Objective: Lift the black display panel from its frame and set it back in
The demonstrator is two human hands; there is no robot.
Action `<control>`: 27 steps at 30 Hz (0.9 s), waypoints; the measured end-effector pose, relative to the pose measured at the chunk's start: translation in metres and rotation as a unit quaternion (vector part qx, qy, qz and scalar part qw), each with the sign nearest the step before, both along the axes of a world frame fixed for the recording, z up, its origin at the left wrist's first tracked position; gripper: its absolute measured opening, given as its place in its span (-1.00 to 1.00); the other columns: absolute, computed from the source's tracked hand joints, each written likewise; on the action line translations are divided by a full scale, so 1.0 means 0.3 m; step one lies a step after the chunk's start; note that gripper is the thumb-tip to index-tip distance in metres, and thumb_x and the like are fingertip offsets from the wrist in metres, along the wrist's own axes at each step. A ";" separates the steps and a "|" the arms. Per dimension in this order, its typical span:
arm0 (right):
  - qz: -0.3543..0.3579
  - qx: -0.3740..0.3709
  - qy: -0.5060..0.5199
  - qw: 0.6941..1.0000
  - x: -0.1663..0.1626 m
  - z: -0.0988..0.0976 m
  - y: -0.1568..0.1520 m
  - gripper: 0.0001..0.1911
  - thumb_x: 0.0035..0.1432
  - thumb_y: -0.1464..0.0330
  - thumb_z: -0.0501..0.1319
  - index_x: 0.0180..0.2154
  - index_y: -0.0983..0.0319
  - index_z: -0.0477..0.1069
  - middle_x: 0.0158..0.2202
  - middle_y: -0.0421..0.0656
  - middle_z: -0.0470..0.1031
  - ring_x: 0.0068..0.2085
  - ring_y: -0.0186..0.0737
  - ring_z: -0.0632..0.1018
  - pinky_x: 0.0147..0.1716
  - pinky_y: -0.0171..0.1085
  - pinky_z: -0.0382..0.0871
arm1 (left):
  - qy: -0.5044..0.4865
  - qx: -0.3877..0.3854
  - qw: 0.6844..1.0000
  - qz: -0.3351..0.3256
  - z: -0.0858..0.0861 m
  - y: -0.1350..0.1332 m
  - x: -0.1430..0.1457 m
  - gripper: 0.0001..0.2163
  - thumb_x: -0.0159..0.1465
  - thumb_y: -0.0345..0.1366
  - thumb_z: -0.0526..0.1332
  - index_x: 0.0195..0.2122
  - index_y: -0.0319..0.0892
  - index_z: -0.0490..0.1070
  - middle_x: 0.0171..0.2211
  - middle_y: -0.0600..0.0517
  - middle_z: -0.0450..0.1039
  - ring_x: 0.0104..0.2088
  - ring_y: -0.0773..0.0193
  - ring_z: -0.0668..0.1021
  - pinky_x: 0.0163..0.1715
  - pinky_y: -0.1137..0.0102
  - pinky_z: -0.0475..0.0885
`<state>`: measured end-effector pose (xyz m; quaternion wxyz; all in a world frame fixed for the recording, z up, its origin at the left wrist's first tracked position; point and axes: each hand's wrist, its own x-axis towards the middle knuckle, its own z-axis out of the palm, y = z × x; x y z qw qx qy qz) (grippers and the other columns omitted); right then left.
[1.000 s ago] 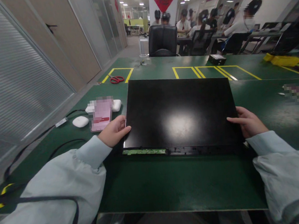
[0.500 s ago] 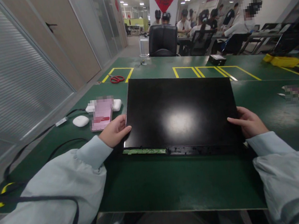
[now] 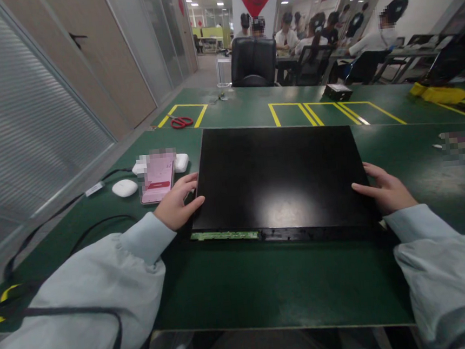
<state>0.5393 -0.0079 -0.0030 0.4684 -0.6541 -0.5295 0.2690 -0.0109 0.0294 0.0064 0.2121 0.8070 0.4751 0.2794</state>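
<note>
A large black display panel [image 3: 281, 175] lies on the green table [image 3: 266, 285] in front of me, with a thin green circuit strip [image 3: 224, 235] along its near edge. My left hand [image 3: 177, 204] grips the panel's left edge, thumb on top. My right hand [image 3: 382, 191] holds the right edge the same way. Both arms wear pale blue sleeves.
Left of the panel lie a phone [image 3: 157, 178], a white earbud case [image 3: 181, 162], a white puck [image 3: 124, 188] and black cables [image 3: 57, 222]. Red scissors [image 3: 181, 123] sit farther back. A small black box [image 3: 337, 92], a yellow cloth [image 3: 439, 94], a black chair [image 3: 252, 63] and seated people are beyond.
The far edge of the panel has dropped, so it lies flatter on the table. Both hands stay on its side edges.
</note>
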 end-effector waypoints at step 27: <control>-0.001 -0.054 0.025 0.998 0.004 -0.038 0.022 -0.46 -0.37 0.09 0.61 -0.24 0.06 0.70 0.39 -0.08 0.35 0.38 0.22 0.40 0.45 0.05 0.10 | 0.042 -0.009 0.997 0.071 -0.050 0.008 -0.004 -0.39 0.28 0.13 0.23 0.13 -0.28 0.57 0.39 -0.37 0.30 0.37 -0.36 0.39 0.39 -0.25 0.22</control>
